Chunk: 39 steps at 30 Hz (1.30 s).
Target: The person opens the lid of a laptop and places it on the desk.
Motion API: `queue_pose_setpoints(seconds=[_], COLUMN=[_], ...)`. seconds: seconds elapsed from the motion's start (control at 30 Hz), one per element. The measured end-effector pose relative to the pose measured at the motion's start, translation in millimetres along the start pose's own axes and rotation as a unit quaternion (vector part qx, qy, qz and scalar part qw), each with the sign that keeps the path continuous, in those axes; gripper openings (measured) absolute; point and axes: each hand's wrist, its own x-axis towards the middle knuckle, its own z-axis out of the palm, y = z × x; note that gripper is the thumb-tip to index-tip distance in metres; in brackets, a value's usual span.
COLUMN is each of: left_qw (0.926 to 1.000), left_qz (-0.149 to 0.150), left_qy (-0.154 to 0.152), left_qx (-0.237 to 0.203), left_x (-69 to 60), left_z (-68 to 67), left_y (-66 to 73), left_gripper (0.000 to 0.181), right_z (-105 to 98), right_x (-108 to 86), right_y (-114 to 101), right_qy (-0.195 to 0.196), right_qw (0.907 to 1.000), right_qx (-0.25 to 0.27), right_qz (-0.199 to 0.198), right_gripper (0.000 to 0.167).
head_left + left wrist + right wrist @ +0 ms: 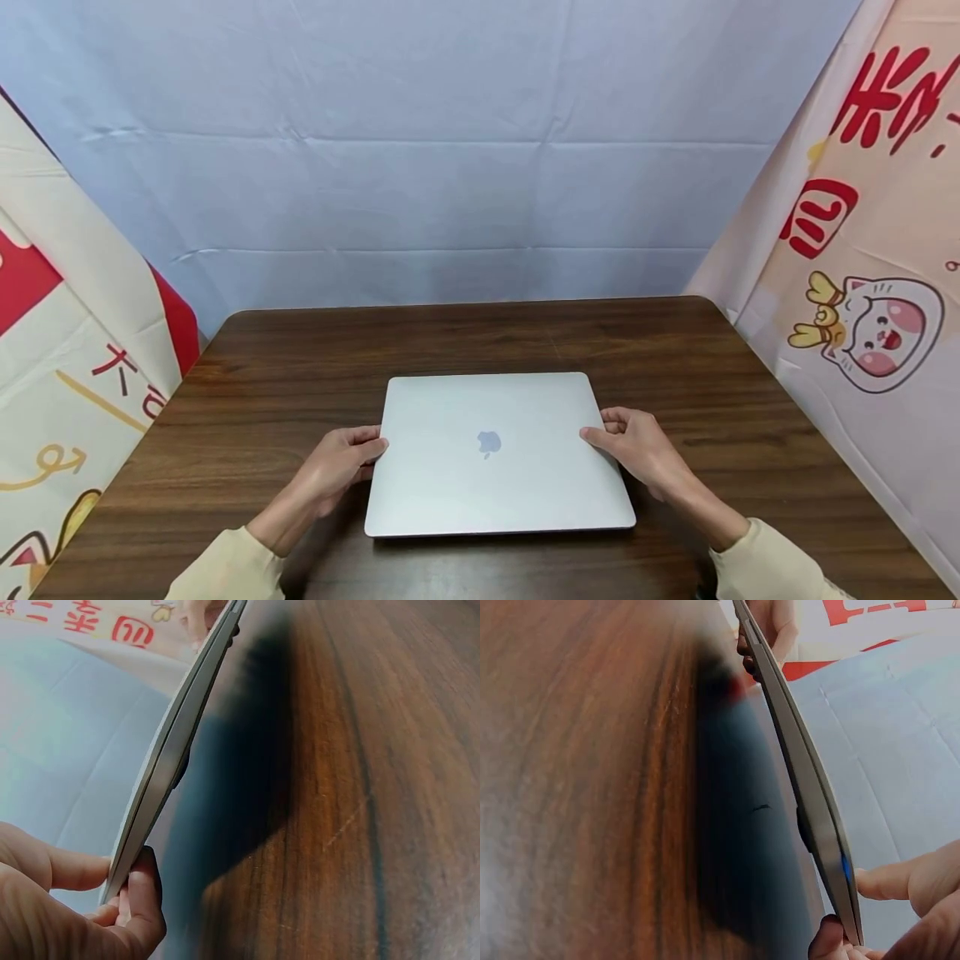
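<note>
A closed silver laptop with a grey apple logo on its lid is held level between both hands. My left hand pinches its left side, thumb on the lid and fingers beneath. On the opposite side my right hand grips the edge the same way, its thumb lying on the lid. In the left wrist view the laptop's thin edge stands apart from the tabletop, and small dark feet show on its underside. The right wrist view shows the same gap under the laptop.
A dark brown wood-grain table with rounded far corners lies under the laptop. Behind it hangs a pale blue cloth. Printed cloths with red characters and cartoon figures hang at the left and right.
</note>
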Motion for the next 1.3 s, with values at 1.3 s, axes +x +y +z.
queue_pose_setpoints(seconds=[1.3], left_qw=[0.9932], left_qz=[-0.013], left_qy=[0.038], left_qx=[0.109], left_x=[-1.1], left_z=[5.0], left_y=[-6.3], left_gripper=[0.035], right_z=[10.9], right_x=[-7.2], right_y=[3.0], right_qy=[0.016], right_qw=[0.9947], right_qx=[-0.097], right_qz=[-0.033], right_gripper=[0.037])
